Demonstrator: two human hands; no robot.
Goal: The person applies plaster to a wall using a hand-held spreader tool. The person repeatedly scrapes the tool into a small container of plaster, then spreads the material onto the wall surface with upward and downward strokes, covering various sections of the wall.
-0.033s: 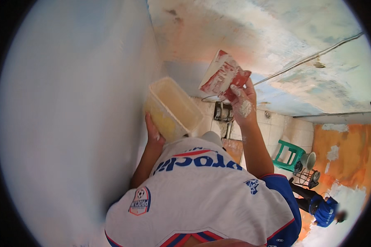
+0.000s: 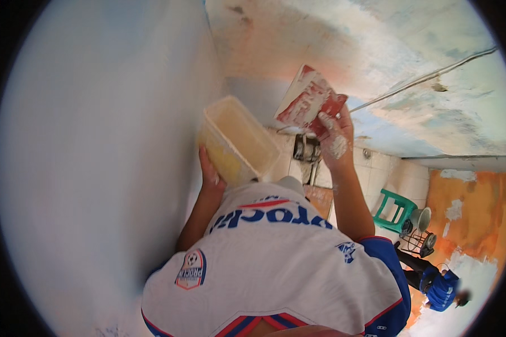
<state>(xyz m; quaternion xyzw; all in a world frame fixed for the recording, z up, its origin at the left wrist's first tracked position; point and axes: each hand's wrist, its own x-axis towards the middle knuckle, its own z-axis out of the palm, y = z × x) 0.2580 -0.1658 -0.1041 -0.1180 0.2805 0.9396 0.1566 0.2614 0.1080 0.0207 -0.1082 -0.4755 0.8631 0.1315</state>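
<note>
View: head camera, pointed steeply up along a wall, over a white, blue and red jersey (image 2: 275,264).
Left hand (image 2: 211,174): cupped under the near end of a tub (image 2: 239,140), fingers wrapped on its lower edge; grip closed on the tub.
Right hand (image 2: 334,135): raised and speckled white, fist closed round the handle of a trowel (image 2: 305,101).
Tub: translucent plastic, rectangular, tilted, held up beside the wall at centre left; a pale yellowish mass shows through its side.
Tub handling: thin walls likely to flex; looks heavier at the filled end; best carried from beneath with a palm, not by the rim.
Trowel: flat blade, red with white smears, held high at centre, just right of the tub and apart from it.
Trowel handling: stiff and light; smeared blade probably slick, so take it by the handle only.
Wall (image 2: 107,157): pale blue-white, smooth, filling the left.
Ceiling (image 2: 376,62): patchy blue, white and orange, with a thin conduit (image 2: 433,76) crossing it.
Room, right side: white tiles, an orange patched wall (image 2: 466,208), a green stool (image 2: 396,210), a small fan (image 2: 424,241).
Far lower right: a person in blue (image 2: 441,286), well apart.
</note>
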